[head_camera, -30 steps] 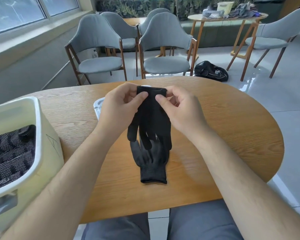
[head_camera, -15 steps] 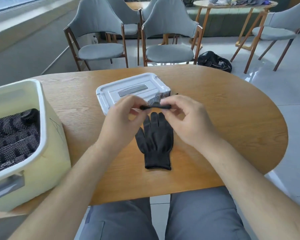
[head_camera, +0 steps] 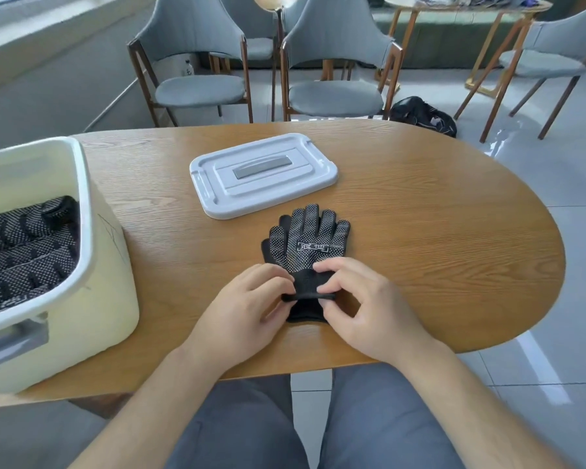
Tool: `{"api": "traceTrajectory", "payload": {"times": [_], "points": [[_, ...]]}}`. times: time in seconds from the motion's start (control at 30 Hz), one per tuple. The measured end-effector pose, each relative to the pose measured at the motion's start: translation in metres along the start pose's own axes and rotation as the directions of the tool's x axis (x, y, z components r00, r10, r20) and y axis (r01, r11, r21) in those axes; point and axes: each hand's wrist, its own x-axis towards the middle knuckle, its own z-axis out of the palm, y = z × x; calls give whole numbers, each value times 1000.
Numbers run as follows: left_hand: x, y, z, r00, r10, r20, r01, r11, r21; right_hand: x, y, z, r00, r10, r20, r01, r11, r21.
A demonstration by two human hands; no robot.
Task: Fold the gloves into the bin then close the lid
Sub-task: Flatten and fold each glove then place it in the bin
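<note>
Two hands, both occupied; entries run outward from them

1. left hand (head_camera: 247, 306) — thumb and forefinger closed in a narrow pinch on the left corner of the top glove's cuff (head_camera: 310, 295); other fingers curled, holding nothing more
2. right hand (head_camera: 364, 308) — matching pinch on the right corner of that cuff; the hands sit close together with the cuff edge spanning between them
3. gloves (head_camera: 305, 242) — one black pair, stacked, the top one dotted side up; a second cuff shows beneath it at the end away from the lid (head_camera: 263, 174). Place: flat on the desk (head_camera: 437, 248), on the person's side of the lid, fingertips just beside the lid's near edge, contact not discernible. Long axis: straight from the hands toward the lid, cuff end at the hands, finger end at the lid. Judged: the fold has to travel along this axis, and both hands are equally placed for it
4. lid — grey, off the bin (head_camera: 110, 299), lying flat with its handle strip upward
5. bin — pale yellow, open, left of the lid and well apart from the pair; dotted gloves (head_camera: 24, 248) already lie inside. Judged: the left hand is the nearer one for the carry across
6. chairs (head_camera: 197, 86) — grey, wood-framed, beyond the lid's far side, off the desk
</note>
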Motion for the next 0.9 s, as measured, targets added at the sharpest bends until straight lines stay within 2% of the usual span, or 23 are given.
{"api": "traceTrajectory", "payload": {"times": [0.17, 0.33, 0.43, 0.53, 0.6, 0.7, 0.8, 0.83, 0.9], "points": [[-3, -1, -1, 999, 1, 36, 0, 1000, -31, -1, 1, -1, 996, 24, 90, -21, 999, -32], [-9, -3, -7, 987, -26, 156, 37, 997, -71, -1, 3, -10, 975, 23, 222, -9, 998, -63], [-6, -6, -3, 992, -26, 126, 32, 999, -39, -1, 2, -15, 955, 19, 295, 9, 996, -92], [6, -4, -2, 996, -68, 51, 72, 994, -80, 6, 0, -14, 977, 32, 209, -28, 999, -24], [21, 0, -9, 980, -193, -37, 185, 969, -164, 15, -6, -17, 990, 67, 122, -70, 997, 19], [54, 8, -24, 897, -430, -107, 339, 821, -459, 40, -24, -29, 993, 116, -13, -112, 982, 150], [86, 17, -40, 845, -519, -128, 250, 596, -763, 71, -38, -39, 963, 142, -227, -56, 936, 347], [95, 19, -44, 847, -516, -128, 223, 563, -796, 80, -41, -42, 952, 154, -265, -40, 920, 390], [105, 19, -46, 848, -520, -106, 244, 560, -792, 91, -42, -43, 940, 184, -287, -49, 907, 419]]}}
